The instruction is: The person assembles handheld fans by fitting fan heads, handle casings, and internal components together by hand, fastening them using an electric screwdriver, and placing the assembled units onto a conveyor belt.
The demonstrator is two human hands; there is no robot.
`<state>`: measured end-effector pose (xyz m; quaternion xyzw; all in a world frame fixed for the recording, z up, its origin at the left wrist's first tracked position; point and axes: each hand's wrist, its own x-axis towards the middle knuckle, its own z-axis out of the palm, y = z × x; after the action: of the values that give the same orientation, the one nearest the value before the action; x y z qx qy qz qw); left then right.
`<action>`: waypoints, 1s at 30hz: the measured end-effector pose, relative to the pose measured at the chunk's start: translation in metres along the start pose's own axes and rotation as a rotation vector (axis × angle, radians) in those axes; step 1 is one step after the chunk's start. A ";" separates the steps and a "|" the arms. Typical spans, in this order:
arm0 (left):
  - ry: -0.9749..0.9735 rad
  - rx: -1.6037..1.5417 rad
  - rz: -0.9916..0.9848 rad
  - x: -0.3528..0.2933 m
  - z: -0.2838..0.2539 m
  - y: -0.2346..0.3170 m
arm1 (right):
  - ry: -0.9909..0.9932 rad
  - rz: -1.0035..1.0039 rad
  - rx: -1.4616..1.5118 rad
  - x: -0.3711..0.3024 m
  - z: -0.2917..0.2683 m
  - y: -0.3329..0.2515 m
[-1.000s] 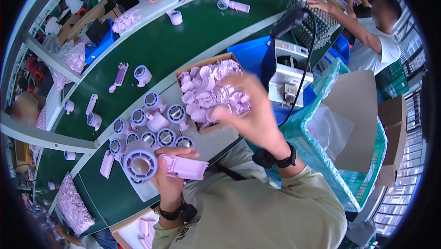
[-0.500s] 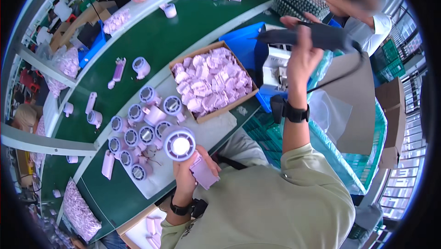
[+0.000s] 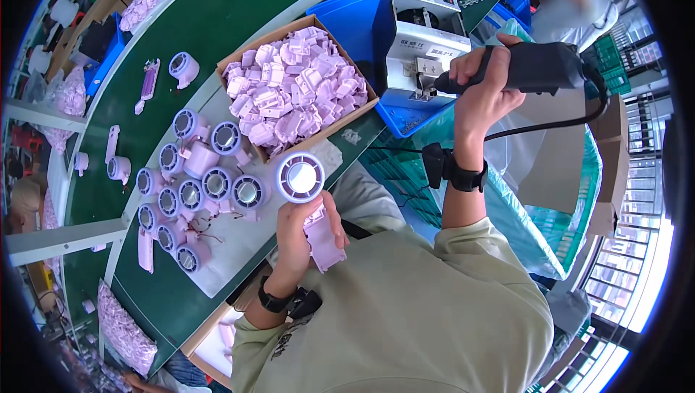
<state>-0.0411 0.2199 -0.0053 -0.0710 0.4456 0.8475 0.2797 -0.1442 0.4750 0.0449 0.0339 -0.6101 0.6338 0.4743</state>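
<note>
My left hand (image 3: 293, 230) is closed around a small lilac fan (image 3: 300, 178), its round ringed head with a bright silver centre facing up. The fan's flat lilac handle part sticks out below my fingers. In my right hand (image 3: 481, 99) I grip a dark corded electric screwdriver (image 3: 543, 67), held nearly level. Its tip is at the front of a white screw feeder (image 3: 427, 45); whether it touches cannot be made out. On the white mat to the left, several similar lilac fans (image 3: 190, 194) stand close together, some with thin wires showing.
A cardboard box (image 3: 323, 132) full of lilac plastic parts lies between the mat and the blue tray (image 3: 405, 123) under the feeder. The screwdriver cable (image 3: 550, 126) hangs across a lined green crate (image 3: 532, 230) at the right. Beyond the green belt (image 3: 210, 23), other people are at work.
My right hand has brought the screwdriver over to the screw feeder, which it partly covered before. My left hand keeps its hold on the fan. The whole view has shifted.
</note>
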 end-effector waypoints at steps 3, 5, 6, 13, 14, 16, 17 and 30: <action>0.012 0.000 -0.009 0.001 0.006 0.001 | -0.037 -0.030 -0.071 0.002 0.001 -0.002; 0.001 -0.003 -0.013 0.005 0.006 0.001 | -0.062 -0.052 -0.101 0.002 0.003 0.002; -0.017 -0.003 -0.018 0.007 0.005 0.001 | -0.083 -0.027 -0.135 0.002 0.004 0.004; -0.096 -0.012 -0.015 0.016 0.001 0.001 | -0.087 0.131 -0.188 0.007 0.013 -0.002; -0.096 -0.007 -0.009 0.015 0.000 0.001 | -0.057 0.159 -0.091 0.002 0.012 -0.005; -0.063 -0.025 0.014 0.016 -0.003 -0.001 | -0.011 0.230 0.105 -0.010 0.012 -0.012; -0.042 -0.034 0.013 0.017 -0.001 -0.002 | 0.017 0.232 0.145 -0.016 0.013 -0.018; 0.005 -0.188 0.042 0.024 0.010 -0.009 | -0.396 0.333 0.769 -0.079 0.056 -0.086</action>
<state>-0.0547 0.2421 -0.0149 -0.0899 0.3661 0.8910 0.2529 -0.0758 0.3688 0.0738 0.2293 -0.4065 0.8630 0.1934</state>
